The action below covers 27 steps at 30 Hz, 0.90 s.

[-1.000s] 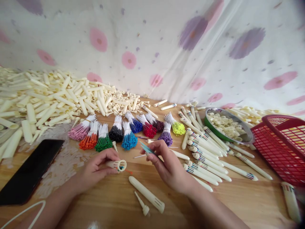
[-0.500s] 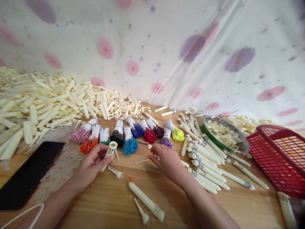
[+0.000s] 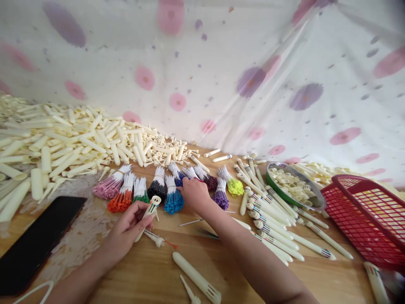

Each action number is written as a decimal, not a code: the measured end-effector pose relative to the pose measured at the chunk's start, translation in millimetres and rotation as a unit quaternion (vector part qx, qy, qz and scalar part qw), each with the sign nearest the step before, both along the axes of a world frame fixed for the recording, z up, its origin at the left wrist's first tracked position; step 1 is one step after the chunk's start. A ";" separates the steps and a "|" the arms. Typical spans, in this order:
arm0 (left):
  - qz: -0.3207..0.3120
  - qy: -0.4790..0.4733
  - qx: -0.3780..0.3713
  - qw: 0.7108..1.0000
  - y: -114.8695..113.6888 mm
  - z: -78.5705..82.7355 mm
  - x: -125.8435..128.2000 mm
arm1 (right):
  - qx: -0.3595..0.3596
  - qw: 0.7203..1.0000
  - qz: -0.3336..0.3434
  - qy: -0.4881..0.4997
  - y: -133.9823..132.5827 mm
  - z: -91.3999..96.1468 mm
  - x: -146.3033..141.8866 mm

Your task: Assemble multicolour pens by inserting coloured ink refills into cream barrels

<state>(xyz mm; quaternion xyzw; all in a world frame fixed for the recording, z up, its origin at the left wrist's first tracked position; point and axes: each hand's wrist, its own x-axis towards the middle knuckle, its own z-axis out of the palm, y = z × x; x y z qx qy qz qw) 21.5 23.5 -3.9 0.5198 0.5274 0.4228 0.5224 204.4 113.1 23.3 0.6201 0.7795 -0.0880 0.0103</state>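
My left hand [image 3: 134,228] is closed round a cream multicolour pen barrel [image 3: 152,210], its slotted end tilted up and coloured bits showing in the slots. My right hand [image 3: 195,193] reaches to the dark blue refill bundle [image 3: 176,170], beside the red one; its fingers are bent together and their tips are hidden. Below the left hand lies a white plunger piece [image 3: 158,240] with an orange-tipped refill attached. Nearer me are a loose barrel [image 3: 198,276] and a pointed cream tip piece [image 3: 189,289]. Light blue [image 3: 174,198], black [image 3: 156,185] and purple [image 3: 220,196] refill bundles stand about the hands.
Barrels form a large pile [image 3: 69,139] at the left, behind a black phone [image 3: 38,245]. Finished-looking pens [image 3: 275,228] lie at the right, near a green-sided metal bowl [image 3: 291,185] of small parts and a red basket [image 3: 363,219]. A floral sheet [image 3: 196,76] hangs behind.
My right hand has moved left and away from me, from beside the purple bundle to the dark blue one. My left hand still grips the barrel. The view has shifted slightly.
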 end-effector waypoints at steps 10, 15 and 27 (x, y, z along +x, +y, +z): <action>-0.009 -0.003 -0.014 1.000 -2.1 3.6 3.1 | -0.074 0.994 -0.010 0.080 13.2 2.0 18.7; -0.008 -0.004 -0.020 1.000 -2.1 5.3 5.1 | -0.066 0.993 -0.053 0.078 9.1 2.9 17.6; -0.013 -0.008 -0.020 1.000 -2.8 7.1 7.3 | -0.015 0.997 -0.060 0.050 -4.9 -1.5 17.6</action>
